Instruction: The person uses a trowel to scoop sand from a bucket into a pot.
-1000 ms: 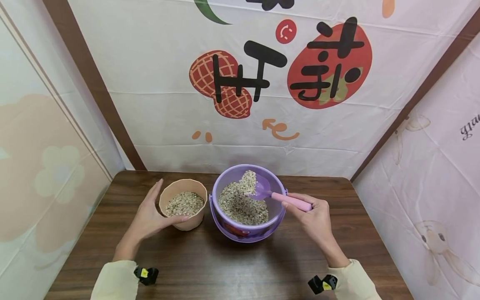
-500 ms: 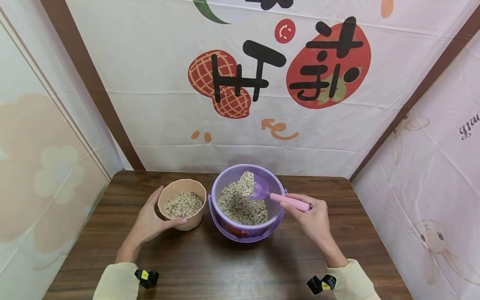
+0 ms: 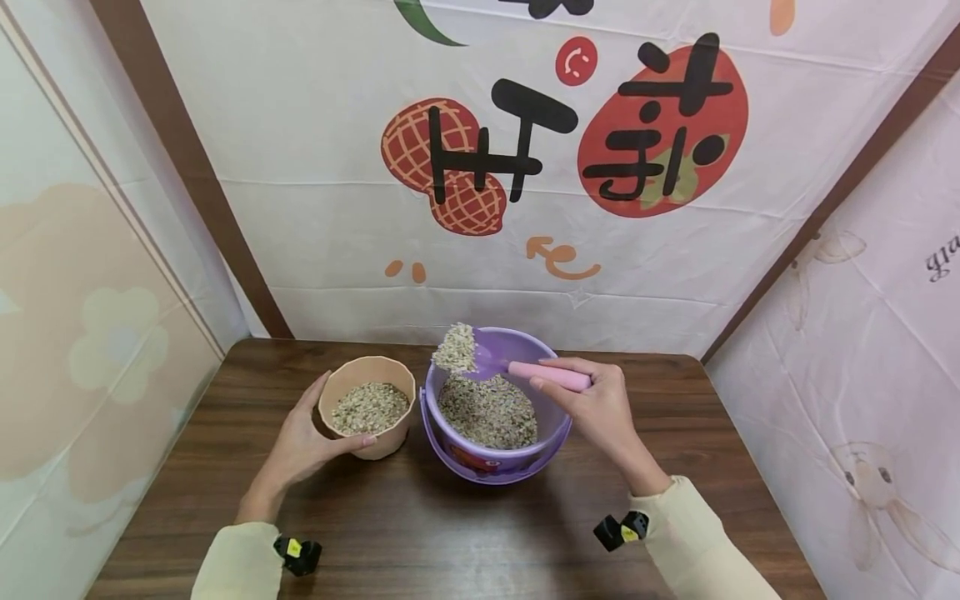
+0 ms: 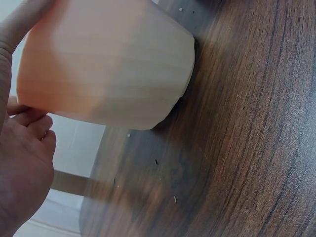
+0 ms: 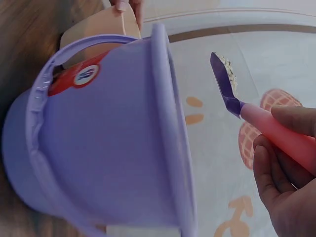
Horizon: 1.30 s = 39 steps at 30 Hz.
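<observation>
My right hand grips the pink handle of a toy shovel. Its purple blade carries a heap of pale, husk-like flakes above the far left rim of a purple bucket. In the right wrist view the loaded blade stands clear of the bucket wall. More speckled flakes lie inside the bucket. My left hand holds a peach faceted pot from the left, thumb at its near rim and fingers around the side. Similar flakes partly fill that pot.
The brown wooden table ends against a printed cloth wall behind the containers. More cloth hangs on both sides. The bucket's purple handle hangs down in front. Stray flakes dot the tabletop by the pot.
My right hand has raised the loaded shovel and moved it left, from inside the bucket to over its far left rim. My left hand and the pot have stayed in place.
</observation>
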### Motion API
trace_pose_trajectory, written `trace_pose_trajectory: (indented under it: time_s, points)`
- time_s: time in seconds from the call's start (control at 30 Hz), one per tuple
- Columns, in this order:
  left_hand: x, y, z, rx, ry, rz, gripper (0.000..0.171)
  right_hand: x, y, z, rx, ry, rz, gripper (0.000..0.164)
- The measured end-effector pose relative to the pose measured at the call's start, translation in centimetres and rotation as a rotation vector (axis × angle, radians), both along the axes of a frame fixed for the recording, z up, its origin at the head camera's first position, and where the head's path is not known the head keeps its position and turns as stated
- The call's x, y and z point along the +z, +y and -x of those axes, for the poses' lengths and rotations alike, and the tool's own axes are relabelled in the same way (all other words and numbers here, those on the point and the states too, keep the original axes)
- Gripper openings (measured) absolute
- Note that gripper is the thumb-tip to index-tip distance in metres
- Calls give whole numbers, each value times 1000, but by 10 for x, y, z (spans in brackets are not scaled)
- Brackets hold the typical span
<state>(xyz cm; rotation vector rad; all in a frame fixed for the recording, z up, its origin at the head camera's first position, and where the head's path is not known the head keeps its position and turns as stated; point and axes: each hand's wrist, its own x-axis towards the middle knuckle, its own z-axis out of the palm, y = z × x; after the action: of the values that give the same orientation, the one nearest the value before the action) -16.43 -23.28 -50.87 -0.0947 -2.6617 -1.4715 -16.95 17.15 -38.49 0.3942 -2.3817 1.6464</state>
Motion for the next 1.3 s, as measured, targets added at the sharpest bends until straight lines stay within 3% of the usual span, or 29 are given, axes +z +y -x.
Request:
trace_pose_trajectory:
  time_s: [0.27, 0.5, 0.7, 1.3]
  points:
    - [3, 0, -1, 2, -21, -2, 127, 7, -40, 32, 97, 45, -93, 23]
    - [1, 0, -1, 1, -20, -11, 128, 7, -65, 48, 140, 1, -129, 20]
    - [-3, 0, 1, 4, -13, -15, 129, 9, -74, 52, 126, -29, -164, 19]
    - [-3, -1, 1, 2, -2, -5, 129, 24, -70, 45, 159, 16, -246, 20]
